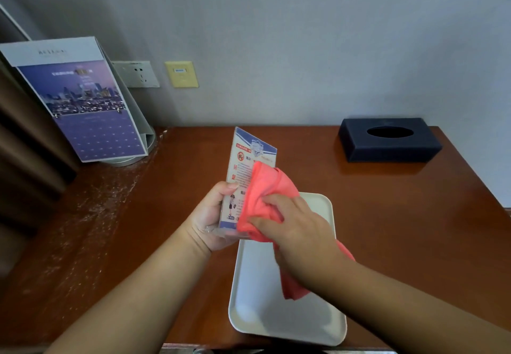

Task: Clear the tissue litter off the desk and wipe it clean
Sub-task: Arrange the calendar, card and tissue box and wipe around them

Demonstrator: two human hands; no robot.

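A glossy reddish-brown wooden desk [401,215] stands against a plain grey wall [304,35]. At the far left edge hang the folds of a brown curtain [25,160]. Beside it, on the desk's back left corner, a tilted purple calendar card with a night city skyline [83,104] leans on a grey stand with a round base. The desk top in front of it carries a band of pale speckled smears [91,210]. On the wall behind are a white power socket [137,74] and, just right of it, a yellow wall plate [181,74].

In the middle, above the desk, the left hand [213,215] grips the lower part of a clear acrylic sign holder with a blue, white and red printed notice [250,154], thumb curled over its near edge, holding it upright and slightly tilted. The right hand [296,226] clutches a bunched coral-pink cleaning cloth [262,187] and presses it against the face of the sign; a tail of the cloth hangs below the wrist. Beneath both hands a white rectangular plastic tray with rounded corners [276,312] lies on the desk, reaching to its front edge. At the back right a dark navy rectangular tissue box with an oval opening [387,143] sits against the wall.
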